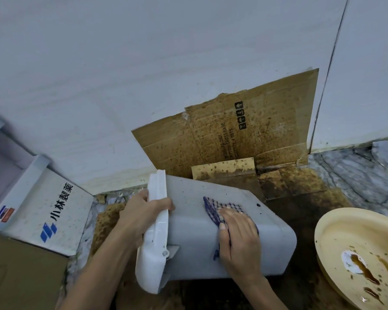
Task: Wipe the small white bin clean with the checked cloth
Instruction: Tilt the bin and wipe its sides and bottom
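Note:
The small white bin (pixel 195 233) lies on its side on stained cardboard, its mouth and white swing lid (pixel 154 247) pointing left. Dark specks dot its upper side. My left hand (pixel 141 209) grips the bin's rim at the lid, fingers curled over the edge. My right hand (pixel 239 238) presses the blue-and-white checked cloth (pixel 215 208) flat against the bin's upper side, with the thumb curled round the cloth's edge. Most of the cloth is hidden under that hand.
Stained flattened cardboard (pixel 244 135) leans on the white wall behind the bin. A white box with blue printing (pixel 49 211) sits to the left, a brown carton (pixel 20 276) below it. A dirty cream plate (pixel 363 253) lies at the right.

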{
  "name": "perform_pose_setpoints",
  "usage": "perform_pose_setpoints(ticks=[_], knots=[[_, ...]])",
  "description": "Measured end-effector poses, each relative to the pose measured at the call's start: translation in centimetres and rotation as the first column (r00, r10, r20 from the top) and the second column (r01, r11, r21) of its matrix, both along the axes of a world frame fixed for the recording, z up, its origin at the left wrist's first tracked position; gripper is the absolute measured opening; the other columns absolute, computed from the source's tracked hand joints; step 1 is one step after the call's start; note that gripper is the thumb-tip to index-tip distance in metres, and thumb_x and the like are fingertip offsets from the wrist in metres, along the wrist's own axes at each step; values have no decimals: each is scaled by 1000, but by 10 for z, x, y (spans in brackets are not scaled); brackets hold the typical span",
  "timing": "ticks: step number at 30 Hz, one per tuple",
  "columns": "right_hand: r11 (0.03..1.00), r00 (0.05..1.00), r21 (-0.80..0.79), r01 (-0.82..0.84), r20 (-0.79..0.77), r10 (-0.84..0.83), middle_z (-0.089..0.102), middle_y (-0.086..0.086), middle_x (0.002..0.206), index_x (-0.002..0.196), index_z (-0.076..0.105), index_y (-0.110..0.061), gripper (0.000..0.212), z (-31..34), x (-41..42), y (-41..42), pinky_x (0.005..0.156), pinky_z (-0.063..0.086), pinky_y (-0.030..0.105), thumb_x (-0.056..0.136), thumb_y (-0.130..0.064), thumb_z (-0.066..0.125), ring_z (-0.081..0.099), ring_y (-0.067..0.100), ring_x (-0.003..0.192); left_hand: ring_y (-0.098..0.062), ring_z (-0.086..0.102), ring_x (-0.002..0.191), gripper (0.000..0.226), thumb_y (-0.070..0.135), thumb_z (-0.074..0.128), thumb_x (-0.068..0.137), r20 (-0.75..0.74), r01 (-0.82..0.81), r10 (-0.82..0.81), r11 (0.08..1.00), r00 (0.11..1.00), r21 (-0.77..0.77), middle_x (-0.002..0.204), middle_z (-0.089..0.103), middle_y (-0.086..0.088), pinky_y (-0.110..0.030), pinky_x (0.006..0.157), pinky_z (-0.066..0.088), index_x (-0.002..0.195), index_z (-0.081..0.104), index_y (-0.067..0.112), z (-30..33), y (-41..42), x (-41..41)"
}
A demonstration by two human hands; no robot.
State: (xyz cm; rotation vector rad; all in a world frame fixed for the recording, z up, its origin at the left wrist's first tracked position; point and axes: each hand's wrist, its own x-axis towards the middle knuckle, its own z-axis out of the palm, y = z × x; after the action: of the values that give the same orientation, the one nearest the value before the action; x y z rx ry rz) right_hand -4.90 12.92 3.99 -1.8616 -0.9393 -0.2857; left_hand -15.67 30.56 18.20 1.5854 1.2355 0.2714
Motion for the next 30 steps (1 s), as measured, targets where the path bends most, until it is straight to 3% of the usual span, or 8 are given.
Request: perform_pose_setpoints(ticks=[3,5,7,11,16,23,27,30], knots=[[1000,1000,-27,12,-25,-13,71,1,121,119,69,-12,38,2,1,10,105,43,39,98,-25,40,60,14,116,-17,61,126,65,10,72,86,204,-145,127,987,971,74,145,61,8,-43,95,55,148,51,16,7,13,10],[996,1000,-84,22,-7,-23,73,3,116,115,72,-10,39,3,0,15,103,45,38,97,-24,40,66,17,110,-26,48,142,79,7,74,87,95,-161,143,964,985,212,159,46,-6,-40,103,44,157,38,10,8,21,9],[990,999,-138,33,33,-29,75,5,107,107,74,-8,39,-2,1,14,98,49,35,95,-24,41,71,21,100,-29,56,131,77,21,85,79,-30,-160,178,935,984,317,149,57,-11,-35,94,44,148,53,7,0,19,-2],[976,997,-215,36,73,-20,77,5,101,100,77,-9,39,-19,-2,5,86,59,39,93,-26,42,73,21,91,-28,72,91,53,41,96,59,-128,-149,175,971,976,189,107,78,-8,-41,79,59,102,80,14,-25,11,-31],[968,999,-248,40,44,-30,76,7,101,101,76,-7,40,-27,-9,3,86,59,39,93,-27,42,73,23,92,-29,73,94,56,43,98,59,-173,-112,130,988,976,110,106,77,-2,-47,87,61,108,78,25,-36,11,-38],[976,997,-208,64,-38,-74,76,8,101,101,75,-5,37,-39,-9,-5,86,58,40,96,-25,43,73,24,91,-10,63,83,45,35,96,65,-146,-64,103,966,984,250,98,67,7,-19,56,44,95,62,30,-46,-5,-27],[980,978,-196,34,-197,-73,74,12,107,107,73,-1,29,-45,-9,-4,89,58,44,96,-16,50,71,27,95,-19,63,98,67,38,93,66,-177,-9,55,967,983,253,112,60,3,-32,73,51,118,53,26,-48,-6,-28],[990,897,-124,66,-428,-113,71,-1,98,101,68,-20,42,-44,-11,-8,77,54,36,107,-36,29,66,18,89,-14,63,98,67,32,89,75,-120,40,-15,977,993,208,117,60,6,-26,68,50,128,48,29,-49,-11,-28]])
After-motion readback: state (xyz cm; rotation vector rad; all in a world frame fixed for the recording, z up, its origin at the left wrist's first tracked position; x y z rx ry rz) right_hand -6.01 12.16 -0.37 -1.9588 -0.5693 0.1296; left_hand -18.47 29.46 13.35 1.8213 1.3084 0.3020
